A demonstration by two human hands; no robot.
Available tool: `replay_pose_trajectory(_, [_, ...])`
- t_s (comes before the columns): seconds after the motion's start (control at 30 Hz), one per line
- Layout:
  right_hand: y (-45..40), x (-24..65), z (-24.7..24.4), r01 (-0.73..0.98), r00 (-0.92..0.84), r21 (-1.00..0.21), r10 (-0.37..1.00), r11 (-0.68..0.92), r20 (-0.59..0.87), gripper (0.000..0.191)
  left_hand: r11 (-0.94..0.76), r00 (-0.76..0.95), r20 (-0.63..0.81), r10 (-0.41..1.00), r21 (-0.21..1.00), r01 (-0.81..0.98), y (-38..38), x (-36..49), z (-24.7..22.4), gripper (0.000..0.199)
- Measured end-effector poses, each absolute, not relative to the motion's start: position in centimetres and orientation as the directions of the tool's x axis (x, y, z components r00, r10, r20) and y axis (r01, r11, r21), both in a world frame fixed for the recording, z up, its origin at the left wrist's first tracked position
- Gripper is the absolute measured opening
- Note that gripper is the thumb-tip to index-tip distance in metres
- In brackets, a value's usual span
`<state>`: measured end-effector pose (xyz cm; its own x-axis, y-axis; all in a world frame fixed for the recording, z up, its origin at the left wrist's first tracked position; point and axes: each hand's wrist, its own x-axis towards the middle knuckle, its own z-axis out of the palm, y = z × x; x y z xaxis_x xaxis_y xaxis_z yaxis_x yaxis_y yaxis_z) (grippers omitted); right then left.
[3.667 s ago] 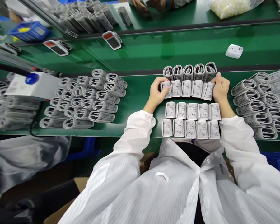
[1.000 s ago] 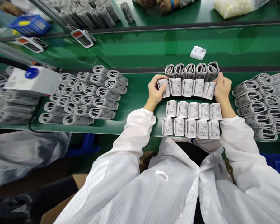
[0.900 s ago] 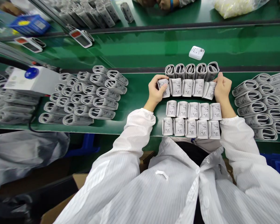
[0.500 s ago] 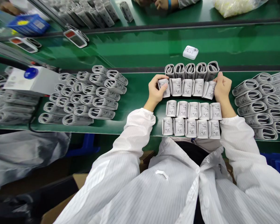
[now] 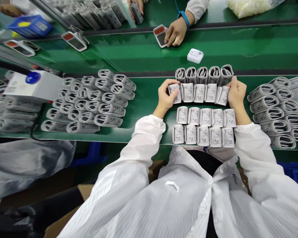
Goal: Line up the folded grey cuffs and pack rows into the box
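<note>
My left hand [image 5: 167, 94] grips the left end of a row of rolled grey cuffs [image 5: 188, 92], its thumb on the front of the end cuff. At the opposite end, my right hand [image 5: 236, 91] presses against the rightmost cuff [image 5: 223, 96], fingers bent. The row is held between both hands, with printed drawings facing me. Right behind it stands another row of rolled cuffs [image 5: 202, 75], coiled ends up. Between my forearms and the bench edge lie two more neat rows of cuffs [image 5: 205, 117], printed sides up.
Stacked cuffs lie on the left [image 5: 111, 109] and right [image 5: 270, 102]. Beyond a dark rail runs a green belt [image 5: 129, 49] carrying a white square unit [image 5: 195, 56] and devices with screens [image 5: 74, 40]. Across it, a co-worker's hand [image 5: 176, 32] touches another device [image 5: 160, 35].
My hands and the cuffs stay in place. On the belt, the white unit and the devices at left have shifted left. A co-worker's hand has come over the belt with a device.
</note>
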<state>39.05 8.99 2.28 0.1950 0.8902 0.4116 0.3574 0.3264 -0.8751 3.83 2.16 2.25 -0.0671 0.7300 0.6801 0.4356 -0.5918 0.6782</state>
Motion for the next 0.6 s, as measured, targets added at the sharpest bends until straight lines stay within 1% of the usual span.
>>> replay_pose_trajectory(0.3, [8.6,38.8,2.9,0.382,0.218,-0.881,0.900,0.278,0.379,0.083,-0.642,-0.046,0.707,0.706,0.666,0.381,2.3,3.7,2.2,0.040])
replay_pose_trajectory(0.6, [8.1,38.6,3.6,0.378,0.206,-0.883,0.904,0.279,0.374,0.087,-0.630,-0.035,0.694,0.719,0.672,0.389,2.3,3.5,2.0,0.043])
